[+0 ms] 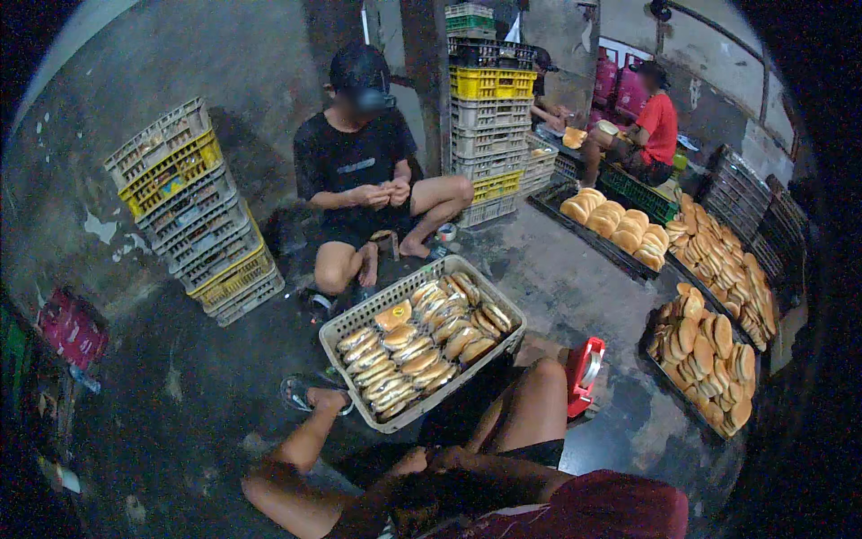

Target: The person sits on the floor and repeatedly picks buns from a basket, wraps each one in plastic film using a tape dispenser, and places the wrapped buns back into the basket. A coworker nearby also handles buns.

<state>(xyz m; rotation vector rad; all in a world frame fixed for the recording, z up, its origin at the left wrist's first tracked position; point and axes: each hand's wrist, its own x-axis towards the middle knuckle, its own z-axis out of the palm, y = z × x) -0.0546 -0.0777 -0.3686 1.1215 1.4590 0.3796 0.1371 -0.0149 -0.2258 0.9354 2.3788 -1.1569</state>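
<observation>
My left hand [411,462] and my right hand [446,459] rest close together in my lap, dark and partly shaded. Their fingers do not show clearly, nor does anything between them. Just beyond them is a grey plastic crate [421,267], tilted in the view. Rows of wrapped buns [384,387] fill much of it, and one flat package with a yellow round mark [393,315] lies on top near its far left side.
Across the crate sits a person in black [357,155], hands together. Stacked crates stand left [202,215] and behind [491,135]. To the right are a red tape dispenser or scale [584,377], trays of buns [707,357] and a person in red [656,124].
</observation>
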